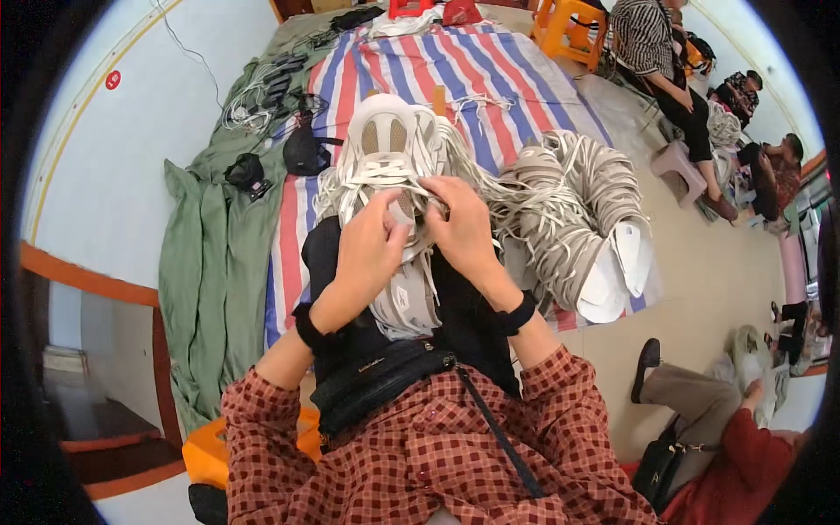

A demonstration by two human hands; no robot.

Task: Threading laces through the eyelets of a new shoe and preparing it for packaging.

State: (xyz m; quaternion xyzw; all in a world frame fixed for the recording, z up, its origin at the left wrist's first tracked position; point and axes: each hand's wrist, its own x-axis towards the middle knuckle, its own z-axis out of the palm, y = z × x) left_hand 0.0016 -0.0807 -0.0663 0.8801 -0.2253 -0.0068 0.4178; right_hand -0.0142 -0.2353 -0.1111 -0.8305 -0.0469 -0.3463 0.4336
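A pale beige sneaker upper (382, 140) with white laces lies over my lap, its toe pointing away from me. My left hand (372, 245) is closed at the upper's near end, fingers and thumb pinched at its opening. My right hand (464, 232) is closed close beside it, thumb and forefinger pinching a white shoelace (411, 181). What lies under my fingertips is partly hidden. Below my hands another beige upper (404, 302) rests between my legs. More uppers and loose laces are bunched around the one I work on.
Stacked beige uppers (604, 201) form a curved pile to my right on a striped sheet (525, 87). At left are green cloth (214, 289) and a black bag (304, 150). An orange stool (569, 35) stands far right. People sit along the right, one (726, 437) near me.
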